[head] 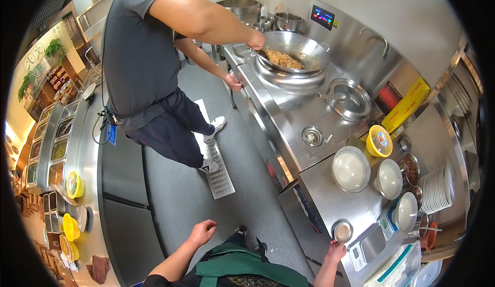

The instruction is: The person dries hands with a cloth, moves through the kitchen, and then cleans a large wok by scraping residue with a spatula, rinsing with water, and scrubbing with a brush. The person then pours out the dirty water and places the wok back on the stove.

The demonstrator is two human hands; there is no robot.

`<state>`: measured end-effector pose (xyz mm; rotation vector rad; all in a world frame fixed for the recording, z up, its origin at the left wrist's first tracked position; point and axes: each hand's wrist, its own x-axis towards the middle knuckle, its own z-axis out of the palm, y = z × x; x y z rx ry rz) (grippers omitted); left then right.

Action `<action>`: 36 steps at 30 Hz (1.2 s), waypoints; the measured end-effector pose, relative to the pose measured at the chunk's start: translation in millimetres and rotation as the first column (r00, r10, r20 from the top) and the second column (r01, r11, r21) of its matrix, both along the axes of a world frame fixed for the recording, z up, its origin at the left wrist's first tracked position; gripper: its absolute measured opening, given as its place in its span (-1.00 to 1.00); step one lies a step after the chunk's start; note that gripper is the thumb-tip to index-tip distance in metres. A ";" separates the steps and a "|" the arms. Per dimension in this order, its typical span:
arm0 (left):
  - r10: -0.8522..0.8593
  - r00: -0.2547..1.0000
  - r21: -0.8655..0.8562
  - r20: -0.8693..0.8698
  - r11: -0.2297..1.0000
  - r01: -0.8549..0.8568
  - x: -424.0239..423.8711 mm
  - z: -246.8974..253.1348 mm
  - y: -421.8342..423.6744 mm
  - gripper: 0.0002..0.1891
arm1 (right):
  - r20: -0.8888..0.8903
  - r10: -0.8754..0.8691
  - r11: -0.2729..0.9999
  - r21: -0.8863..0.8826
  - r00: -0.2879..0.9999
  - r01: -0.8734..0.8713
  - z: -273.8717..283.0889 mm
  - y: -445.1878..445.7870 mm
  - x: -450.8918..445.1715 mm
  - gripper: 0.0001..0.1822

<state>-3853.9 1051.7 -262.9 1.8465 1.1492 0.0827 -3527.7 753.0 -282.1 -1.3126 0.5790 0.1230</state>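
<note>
My left hand [202, 233] hangs over the grey floor at the lower middle, loosely curled, with nothing visible in it. At the right counter's edge, my right hand [337, 251] grips a small round metal bowl [343, 231] holding something pale. Close by on the steel counter lie a kitchen scale [367, 247] and another scale [387, 225]. Several white bowls with patterned rims, one of them large [351, 169], stand beyond. Farther off, a co-worker [147, 55] reaches one hand to a wok [296, 51] with browned food in it; the other hand is at the stove's front edge.
A perforated metal floor drain cover [220, 178] runs under the co-worker's shoes. Stacked white plates [437, 188], a yellow tub [379, 140] and a bag of white contents [394, 267] stand on the right counter. Ingredient trays [60, 149] and yellow bowls [71, 227] line the left counter.
</note>
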 end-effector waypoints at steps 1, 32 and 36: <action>0.070 0.998 -0.037 -0.004 0.997 -0.070 -16.0 -5.1 -6.2 -0.79 | 0.015 0.007 1.000 -0.013 1.000 -0.007 3.8 5.4 -0.3 -0.88; 0.392 0.916 0.120 0.081 0.909 -0.399 -348.7 16.4 215.2 -0.75 | -0.312 0.846 0.457 0.008 0.432 -0.889 -28.8 389.1 -267.6 -0.80; 0.284 0.958 0.103 0.031 0.953 -0.286 -357.6 -5.4 223.3 -0.75 | -0.352 0.873 0.363 0.004 0.339 -0.932 -53.3 414.6 -287.8 -0.76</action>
